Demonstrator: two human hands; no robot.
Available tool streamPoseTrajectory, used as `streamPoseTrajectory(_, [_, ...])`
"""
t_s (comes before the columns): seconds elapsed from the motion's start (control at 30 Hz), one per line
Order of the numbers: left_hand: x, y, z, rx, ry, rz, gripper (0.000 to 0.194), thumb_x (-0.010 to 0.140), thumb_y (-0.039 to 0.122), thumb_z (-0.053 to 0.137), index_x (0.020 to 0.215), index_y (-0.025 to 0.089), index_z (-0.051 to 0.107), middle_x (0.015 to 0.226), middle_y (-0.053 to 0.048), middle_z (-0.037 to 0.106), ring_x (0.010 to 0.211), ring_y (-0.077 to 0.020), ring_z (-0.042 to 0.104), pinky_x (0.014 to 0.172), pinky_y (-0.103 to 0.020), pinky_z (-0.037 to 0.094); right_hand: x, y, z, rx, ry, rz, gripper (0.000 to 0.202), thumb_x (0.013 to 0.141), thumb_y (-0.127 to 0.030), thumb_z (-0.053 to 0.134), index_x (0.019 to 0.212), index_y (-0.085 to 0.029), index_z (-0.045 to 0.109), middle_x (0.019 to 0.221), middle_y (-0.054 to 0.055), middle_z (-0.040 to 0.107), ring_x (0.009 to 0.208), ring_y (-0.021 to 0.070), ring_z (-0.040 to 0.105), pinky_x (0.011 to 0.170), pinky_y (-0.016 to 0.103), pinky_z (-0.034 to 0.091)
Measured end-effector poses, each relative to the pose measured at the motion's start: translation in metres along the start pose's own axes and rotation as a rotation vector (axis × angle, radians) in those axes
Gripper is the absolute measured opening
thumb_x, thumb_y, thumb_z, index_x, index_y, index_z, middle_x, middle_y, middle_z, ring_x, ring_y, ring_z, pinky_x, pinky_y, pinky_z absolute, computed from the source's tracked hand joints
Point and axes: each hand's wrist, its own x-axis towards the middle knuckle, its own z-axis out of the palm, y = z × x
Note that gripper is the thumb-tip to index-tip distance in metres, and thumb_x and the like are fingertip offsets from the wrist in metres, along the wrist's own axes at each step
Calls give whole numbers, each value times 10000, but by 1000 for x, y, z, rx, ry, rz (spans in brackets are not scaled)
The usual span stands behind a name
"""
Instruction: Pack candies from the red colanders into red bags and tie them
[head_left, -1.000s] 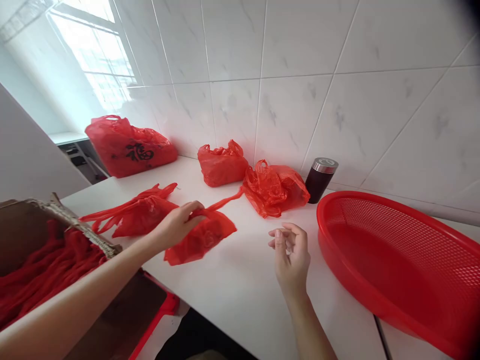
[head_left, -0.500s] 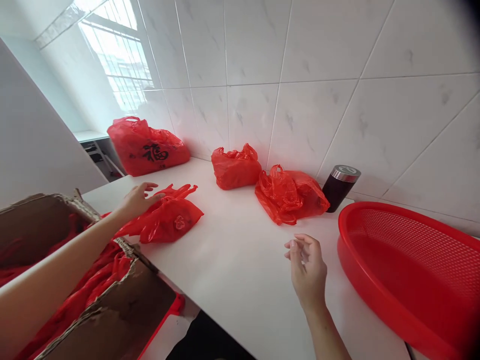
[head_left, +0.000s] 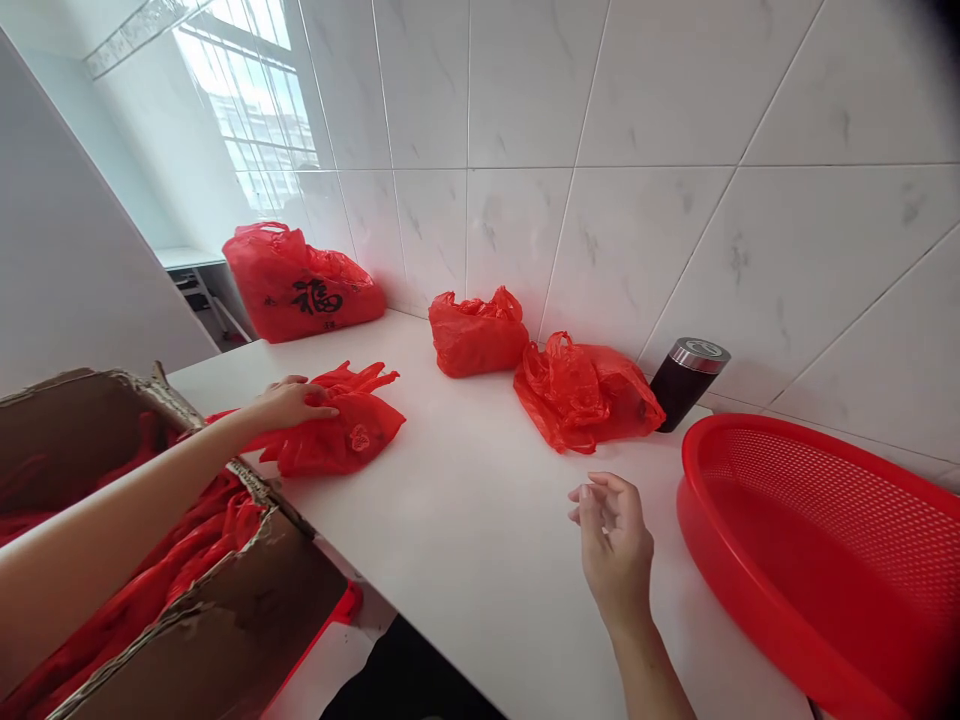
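My left hand (head_left: 289, 405) reaches over the box edge and rests on a red plastic bag (head_left: 352, 432) with a small pale print, lying on the white table. Its thumb and fingers close around the crumpled upper part of the bag, with the fingertips partly hidden. Above the table, right of centre, hovers my right hand (head_left: 616, 535), loosely curled, thumb apart from the fingers, holding nothing. Closest to it are another crumpled red plastic bag (head_left: 589, 398) and a large red mesh basket (head_left: 739, 575).
Below my left arm stands a torn cardboard box (head_left: 247, 600) full of red plastic bags (head_left: 217, 545). Along the tiled wall are a large red bag with black lettering (head_left: 300, 290), a smaller filled red bag (head_left: 480, 335) and a dark flask (head_left: 686, 382) with a metal lid.
My left hand has come down onto the red bag and its fingers have closed in on it. My right hand has hardly moved. The view has shifted slightly.
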Motion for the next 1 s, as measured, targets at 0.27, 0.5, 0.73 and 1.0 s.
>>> streamPoseTrajectory(0.27, [9, 15, -2, 164, -123, -36, 337, 917, 397, 582, 1140, 146, 613, 1115, -85, 644, 956, -215, 637, 833, -425, 533, 1, 1, 0, -7, -4, -17, 247, 928, -436, 502, 1041, -220, 550, 834, 37, 665, 677, 145, 644, 646, 275, 574])
streamPoseTrajectory(0.5, [-22, 47, -1, 137, 57, 89, 277, 876, 458, 546, 1014, 221, 584, 953, -52, 664, 833, -231, 618, 688, -347, 455, -2, 3, 1, -21, -28, -53, 231, 933, -427, 498, 1017, -221, 559, 821, 34, 662, 688, 149, 652, 624, 262, 569])
streamPoseTrajectory(0.73, [-20, 53, -15, 74, 130, 38, 345, 825, 544, 506, 999, 252, 566, 862, -55, 681, 796, -289, 630, 624, -332, 395, -1, 3, 2, -21, -36, -56, 229, 935, -430, 495, 998, -220, 563, 812, 29, 658, 688, 147, 653, 624, 258, 569])
streamPoseTrajectory(1.0, [8, 8, -28, -18, 233, -84, 463, 958, 513, 419, 1272, 185, 510, 1073, -87, 671, 934, -235, 646, 835, -429, 499, -2, 5, 3, -18, -53, -46, 238, 928, -436, 501, 1006, -219, 563, 813, 29, 663, 703, 149, 659, 624, 254, 568])
